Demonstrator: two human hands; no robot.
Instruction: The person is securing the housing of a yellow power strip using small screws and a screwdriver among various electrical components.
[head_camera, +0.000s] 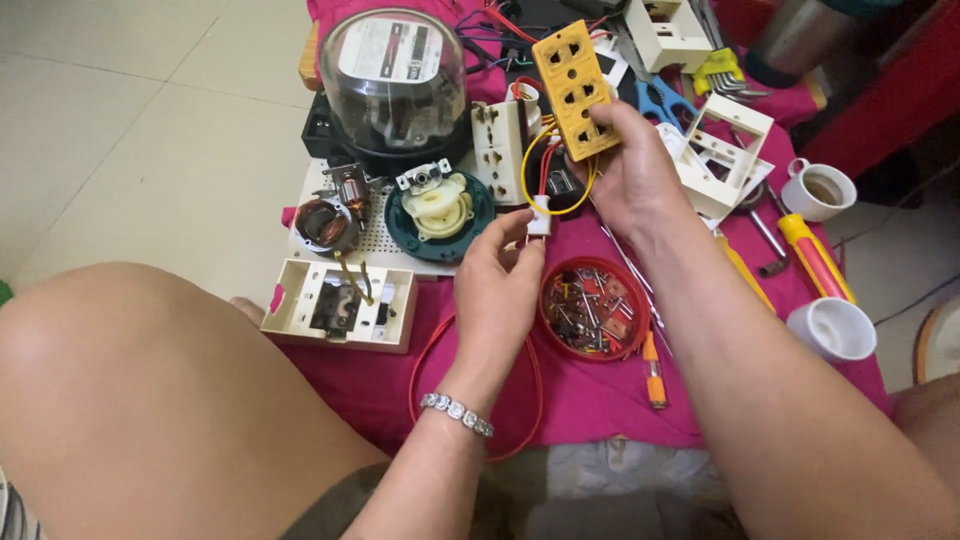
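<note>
Gripping yellow socket strip (574, 88) upright, right hand (630, 175) keeps wires slack; left hand (497, 290) pinches white connector (539, 215) above red screw dish (594, 308).

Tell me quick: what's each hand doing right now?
Left hand: closed, pinching the small white connector on the wires.
Right hand: closed around the yellow socket strip, holding it up.
</note>
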